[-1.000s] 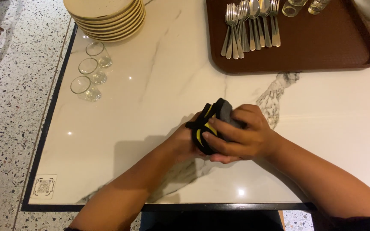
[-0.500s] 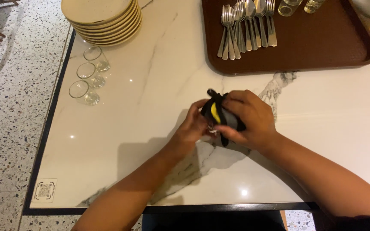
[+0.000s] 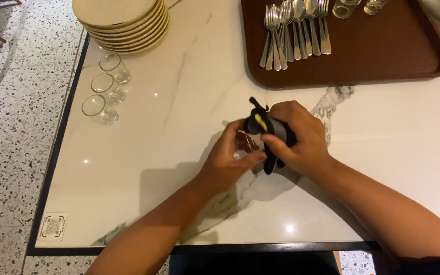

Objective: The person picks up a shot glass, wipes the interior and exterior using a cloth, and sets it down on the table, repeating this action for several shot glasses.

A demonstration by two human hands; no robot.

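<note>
Spanning the whole view was a white marble table (image 3: 128,168) with a dark border. Brown tray (image 3: 393,56) sat at the far right corner, forks and spoons (image 3: 294,30) lined up along its left part. Stack of cream plates (image 3: 123,23) stood at the far left edge, three clear glasses (image 3: 103,89) in a row just beside it, near the left edge. Near the table's middle, right hand (image 3: 299,137) was closed around a dark cloth with yellow marking (image 3: 263,127). Left hand (image 3: 230,160) gripped a small clear glass (image 3: 244,145), which touched the cloth.
</note>
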